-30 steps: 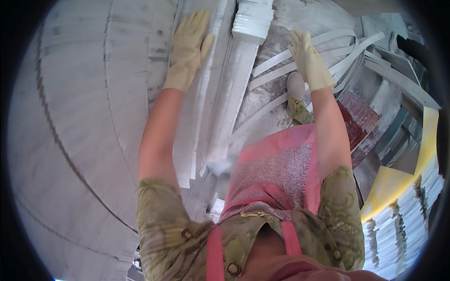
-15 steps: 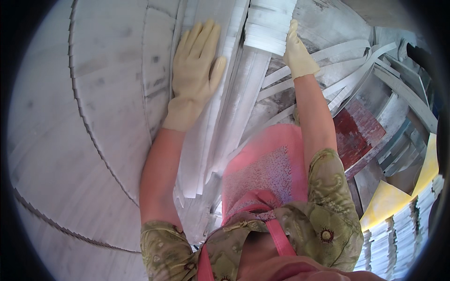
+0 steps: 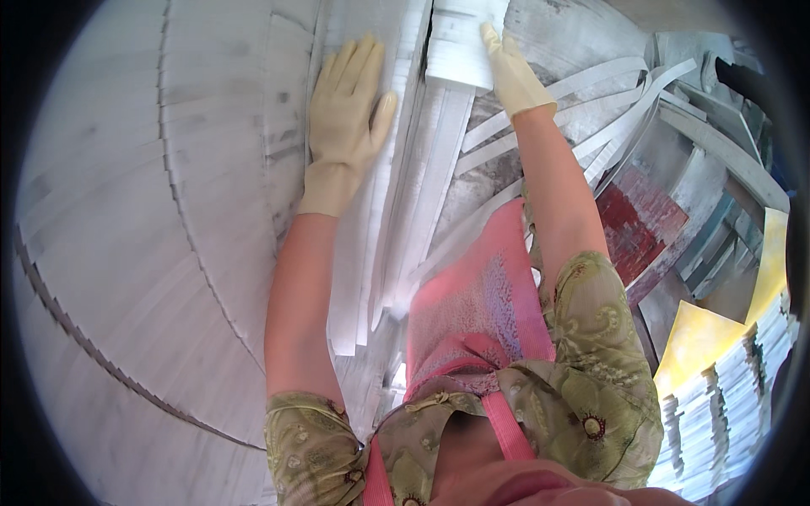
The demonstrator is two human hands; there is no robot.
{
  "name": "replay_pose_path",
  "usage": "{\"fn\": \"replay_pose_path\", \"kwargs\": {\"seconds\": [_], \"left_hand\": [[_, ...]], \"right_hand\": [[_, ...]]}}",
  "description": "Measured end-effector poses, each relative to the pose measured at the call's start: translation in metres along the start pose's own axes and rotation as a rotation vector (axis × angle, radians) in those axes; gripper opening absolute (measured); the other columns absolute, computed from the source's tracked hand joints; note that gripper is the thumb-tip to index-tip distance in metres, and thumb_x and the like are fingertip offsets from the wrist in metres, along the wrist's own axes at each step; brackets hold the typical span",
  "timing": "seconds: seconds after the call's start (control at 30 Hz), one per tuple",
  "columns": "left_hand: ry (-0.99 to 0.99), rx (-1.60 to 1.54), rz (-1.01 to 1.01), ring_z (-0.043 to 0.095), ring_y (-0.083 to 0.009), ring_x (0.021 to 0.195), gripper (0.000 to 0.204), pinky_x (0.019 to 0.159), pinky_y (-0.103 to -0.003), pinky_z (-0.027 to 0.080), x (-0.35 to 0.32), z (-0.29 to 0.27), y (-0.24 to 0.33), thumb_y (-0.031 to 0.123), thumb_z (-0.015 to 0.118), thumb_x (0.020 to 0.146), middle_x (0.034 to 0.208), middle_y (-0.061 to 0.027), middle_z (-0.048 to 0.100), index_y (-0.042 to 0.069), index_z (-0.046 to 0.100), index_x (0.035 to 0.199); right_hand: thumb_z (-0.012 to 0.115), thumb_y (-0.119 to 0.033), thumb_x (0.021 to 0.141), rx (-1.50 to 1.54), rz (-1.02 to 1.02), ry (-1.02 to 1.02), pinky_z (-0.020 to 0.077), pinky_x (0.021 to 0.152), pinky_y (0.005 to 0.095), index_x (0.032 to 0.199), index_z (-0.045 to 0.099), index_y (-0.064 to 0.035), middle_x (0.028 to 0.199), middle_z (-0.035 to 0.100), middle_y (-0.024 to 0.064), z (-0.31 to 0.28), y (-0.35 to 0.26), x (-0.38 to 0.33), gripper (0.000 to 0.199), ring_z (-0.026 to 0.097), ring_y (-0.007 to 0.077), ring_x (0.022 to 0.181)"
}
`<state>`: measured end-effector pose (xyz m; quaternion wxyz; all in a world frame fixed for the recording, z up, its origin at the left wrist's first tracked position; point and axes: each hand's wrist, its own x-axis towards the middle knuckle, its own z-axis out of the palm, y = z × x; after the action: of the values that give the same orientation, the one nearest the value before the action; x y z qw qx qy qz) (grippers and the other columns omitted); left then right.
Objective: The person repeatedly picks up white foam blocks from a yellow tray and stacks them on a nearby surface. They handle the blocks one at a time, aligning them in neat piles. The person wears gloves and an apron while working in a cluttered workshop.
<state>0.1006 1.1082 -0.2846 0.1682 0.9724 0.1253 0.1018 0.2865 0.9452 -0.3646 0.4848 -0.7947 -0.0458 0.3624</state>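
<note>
Both my hands wear cream rubber gloves. My left hand (image 3: 348, 118) lies flat, fingers stretched upward and thumb apart, on long whitish strips (image 3: 359, 278) that run up and down the view. Against the right edge of a short white stack of flat pieces (image 3: 460, 63) rests my right hand (image 3: 513, 72); its thumb and the visible fingers point up along that edge, the rest being hidden. The stack sits on top of a longer pale strip (image 3: 439, 160). Neither hand is lifting anything.
Large rows of stacked whitish boards (image 3: 101, 211) fill the left side. Loose curved white strips (image 3: 607, 110) cross at the right, near a worn red panel (image 3: 637, 223) and scrap pieces. A yellow sheet (image 3: 696, 346) stands at the lower right. I wear a pink apron (image 3: 472, 295).
My right hand and the white stack have shifted slightly left in the view. The stack's layered edges look more even now. My left hand stays flat in nearly the same place.
</note>
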Motion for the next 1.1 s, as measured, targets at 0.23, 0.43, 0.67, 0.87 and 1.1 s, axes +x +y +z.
{"fn": "replay_pose_path", "kwargs": {"seconds": [0.23,0.43,0.67,0.87,1.1], "left_hand": [[-0.009,-0.009,-0.002,0.047,-0.0353,0.14,0.052,0.12,-0.047,0.033,-0.001,0.002,0.0,0.03,0.054,0.1,0.148,-0.0159,0.054,0.003,0.053,0.144],[0.022,0.003,0.02,0.047,-0.0348,0.14,0.052,0.12,-0.047,0.034,0.0,0.003,-0.002,0.03,0.055,0.1,0.148,-0.0157,0.054,0.004,0.053,0.145],[0.035,-0.01,0.005,0.048,-0.0338,0.138,0.054,0.12,-0.048,0.034,-0.004,0.006,-0.003,0.028,0.06,0.095,0.147,-0.0146,0.055,0.002,0.056,0.142],[0.035,-0.007,0.005,0.048,-0.0336,0.138,0.054,0.12,-0.048,0.034,-0.002,0.006,-0.002,0.029,0.059,0.095,0.149,-0.0135,0.054,0.004,0.055,0.143],[0.045,0.008,0.022,0.046,-0.0336,0.141,0.053,0.12,-0.046,0.034,0.0,0.005,-0.002,0.032,0.054,0.1,0.149,-0.0141,0.054,0.006,0.053,0.146]], "right_hand": [[0.041,-0.047,0.107,-0.333,0.132,-0.023,0.0291,0.119,0.041,0.157,0.036,-0.0053,0.153,0.049,0.0221,-0.004,0.004,0.002,0.065,0.043,0.0356,0.144],[0.044,-0.044,0.106,-0.351,0.106,-0.057,0.0307,0.117,0.0436,0.156,0.038,-0.0055,0.153,0.05,0.0203,-0.037,0.024,-0.002,0.063,0.043,0.0363,0.144],[0.046,-0.047,0.104,-0.098,0.084,0.106,0.0319,0.117,0.0427,0.155,0.038,-0.004,0.153,0.049,0.0205,0.012,0.052,-0.001,0.067,0.044,0.0369,0.142],[0.048,-0.049,0.103,-0.058,0.05,0.092,0.033,0.116,0.042,0.155,0.039,-0.0027,0.153,0.048,0.0206,0.025,0.041,0.001,0.07,0.045,0.0373,0.14],[0.051,-0.052,0.102,0.032,0.033,0.051,0.0342,0.115,0.0412,0.154,0.039,-0.0012,0.153,0.047,0.0207,-0.012,0.009,-0.017,0.074,0.047,0.0378,0.138]]}}
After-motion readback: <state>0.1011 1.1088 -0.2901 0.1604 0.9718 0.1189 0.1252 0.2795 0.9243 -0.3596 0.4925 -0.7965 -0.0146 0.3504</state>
